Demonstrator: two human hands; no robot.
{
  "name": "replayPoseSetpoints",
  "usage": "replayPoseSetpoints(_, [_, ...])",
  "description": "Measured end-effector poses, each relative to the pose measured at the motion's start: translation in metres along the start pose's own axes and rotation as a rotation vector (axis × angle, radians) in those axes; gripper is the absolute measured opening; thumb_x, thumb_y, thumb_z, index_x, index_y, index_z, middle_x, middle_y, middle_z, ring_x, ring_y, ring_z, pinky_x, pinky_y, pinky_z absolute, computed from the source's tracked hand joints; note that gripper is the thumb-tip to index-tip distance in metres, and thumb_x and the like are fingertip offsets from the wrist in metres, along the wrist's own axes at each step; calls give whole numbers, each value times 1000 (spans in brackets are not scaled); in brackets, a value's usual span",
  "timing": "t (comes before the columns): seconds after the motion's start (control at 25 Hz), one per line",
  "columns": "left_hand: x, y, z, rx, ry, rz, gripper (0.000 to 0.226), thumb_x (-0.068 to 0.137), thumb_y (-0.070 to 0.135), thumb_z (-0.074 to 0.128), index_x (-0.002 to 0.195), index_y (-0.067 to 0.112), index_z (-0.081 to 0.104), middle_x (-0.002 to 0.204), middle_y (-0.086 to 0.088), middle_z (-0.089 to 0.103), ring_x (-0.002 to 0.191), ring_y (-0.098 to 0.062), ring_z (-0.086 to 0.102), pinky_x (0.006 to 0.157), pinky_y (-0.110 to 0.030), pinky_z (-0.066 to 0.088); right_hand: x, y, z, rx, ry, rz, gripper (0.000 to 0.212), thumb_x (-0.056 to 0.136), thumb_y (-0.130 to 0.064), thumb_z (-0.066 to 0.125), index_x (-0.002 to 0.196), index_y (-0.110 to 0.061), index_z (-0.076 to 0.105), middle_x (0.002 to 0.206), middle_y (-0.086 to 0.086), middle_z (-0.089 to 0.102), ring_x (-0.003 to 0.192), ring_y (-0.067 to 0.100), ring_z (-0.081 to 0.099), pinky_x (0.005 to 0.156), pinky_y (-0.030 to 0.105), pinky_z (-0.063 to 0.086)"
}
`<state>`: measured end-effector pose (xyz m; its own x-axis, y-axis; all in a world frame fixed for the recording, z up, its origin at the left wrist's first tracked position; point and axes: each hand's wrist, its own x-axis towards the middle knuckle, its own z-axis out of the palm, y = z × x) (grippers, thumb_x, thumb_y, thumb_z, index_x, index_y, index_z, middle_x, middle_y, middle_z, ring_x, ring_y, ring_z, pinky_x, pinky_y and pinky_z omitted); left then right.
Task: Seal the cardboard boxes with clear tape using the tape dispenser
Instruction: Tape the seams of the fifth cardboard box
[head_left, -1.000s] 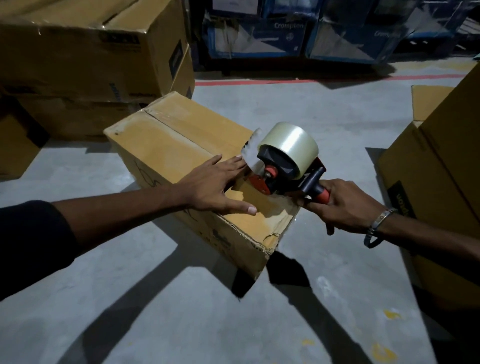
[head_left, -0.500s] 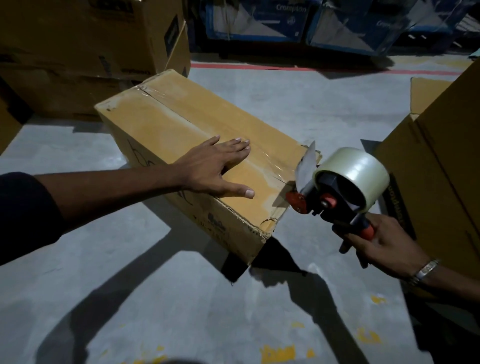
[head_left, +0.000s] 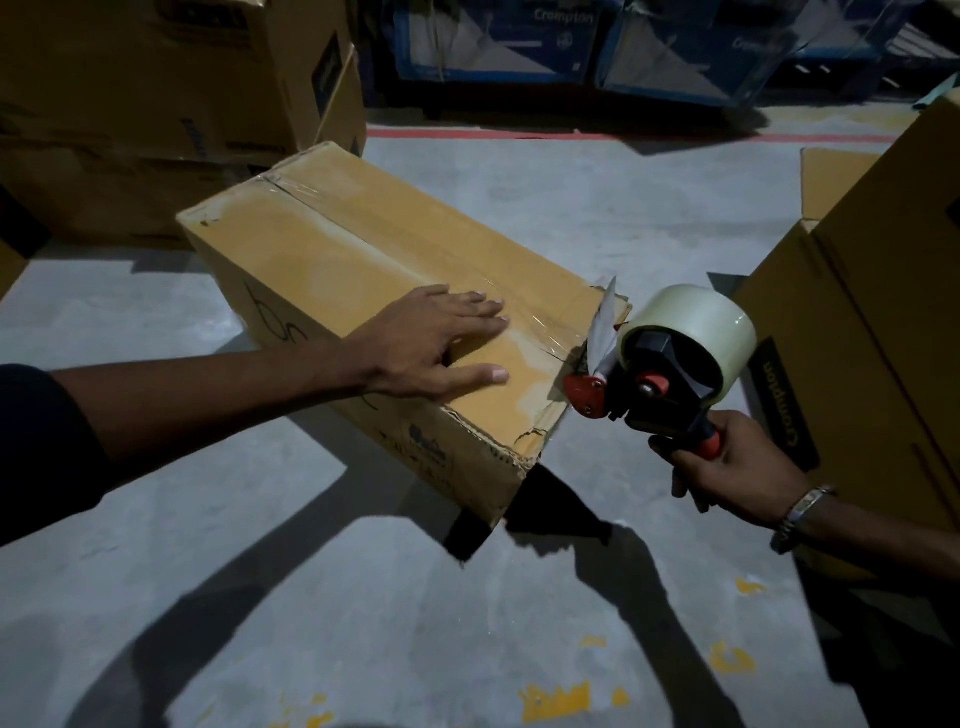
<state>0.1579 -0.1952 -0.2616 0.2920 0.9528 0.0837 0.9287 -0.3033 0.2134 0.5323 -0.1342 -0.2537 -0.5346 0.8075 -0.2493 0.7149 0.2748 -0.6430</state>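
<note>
My left hand (head_left: 436, 343), fingers flat, pressed the cardboard box (head_left: 363, 291); my right hand (head_left: 737, 462) gripped the tape dispenser (head_left: 670, 364) at the seam's near-right end.
</note>
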Motion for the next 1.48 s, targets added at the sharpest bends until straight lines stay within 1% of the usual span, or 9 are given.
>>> replayPoseSetpoints(0.12, [14, 32, 7, 75, -110, 120, 100, 95, 85, 32, 168, 20, 11, 176, -6, 2, 162, -14, 2, 130, -56, 2, 3, 6, 1, 20, 7, -8, 26, 97, -20, 70, 76, -5, 65, 61, 9, 72, 45, 27, 64, 46, 29, 51])
replayPoseSetpoints(0.24, [19, 42, 15, 34, -99, 132, 104, 91, 88, 34, 169, 28, -1, 176, -2, -7, 162, -14, -9, 129, -57, -5, 4, 7, -7, 37, -32, -39, 26, 96, -23, 71, 78, -4, 67, 62, 12, 71, 44, 30, 63, 45, 33, 51])
replayPoseSetpoints(0.44, [22, 34, 13, 108, -164, 142, 110, 83, 98, 28, 168, 32, 3, 176, 2, -7, 162, -14, -7, 129, -62, 1, 7, 13, -23, -22, -15, -88, 28, 93, -19, 72, 69, -5, 68, 59, 11, 71, 43, 28, 64, 44, 29, 52])
replayPoseSetpoints(0.6, [31, 44, 8, 132, -187, 140, 112, 80, 100, 33, 168, 34, 11, 176, 4, -1, 162, -13, -1, 128, -65, 4, 4, 25, -33, -103, -4, -73, 23, 85, -18, 71, 64, -8, 72, 53, 9, 69, 42, 25, 65, 50, 48, 59])
replayPoseSetpoints(0.68, [29, 42, 7, 110, -181, 132, 107, 83, 97, 33, 168, 35, 10, 176, 4, 0, 162, -12, -2, 127, -65, 4, 1, 23, -35, -124, 18, -73, 33, 83, -30, 73, 58, -9, 70, 50, 6, 67, 41, 22, 65, 48, 45, 59])
replayPoseSetpoints(0.88, [20, 28, 12, 31, -150, 111, 103, 84, 95, 36, 167, 39, 11, 176, 7, -1, 161, -8, -3, 127, -66, 1, -4, 14, -19, -166, 67, -55, 38, 83, -32, 73, 58, -4, 66, 49, 2, 66, 41, 15, 64, 47, 37, 57])
replayPoseSetpoints(1.12, [26, 61, 20, 1, -159, -36, 125, 70, 105, 36, 165, 26, 19, 177, -2, 1, 163, -23, -3, 119, -78, -4, -12, 15, 8, -91, 91, 16, 39, 93, -16, 71, 56, -3, 65, 47, 3, 65, 40, 19, 62, 49, 33, 50])
replayPoseSetpoints(1.32, [35, 67, 35, -55, -48, 117, 98, 90, 60, 61, 167, 17, 17, 175, -5, 15, 162, -20, 7, 124, -72, 0, -10, 14, 21, -1, 57, 46, 50, 98, -21, 68, 52, 0, 65, 43, 10, 61, 37, 22, 58, 49, 31, 47])
replayPoseSetpoints(1.48, [33, 67, 36, -117, -13, 141, 97, 90, 48, 70, 166, 14, 21, 172, -8, 24, 161, -19, 18, 128, -62, 1, -1, 16, 22, 3, -26, 128, 47, 97, -22, 69, 56, 1, 68, 47, 13, 63, 38, 25, 57, 46, 27, 45])
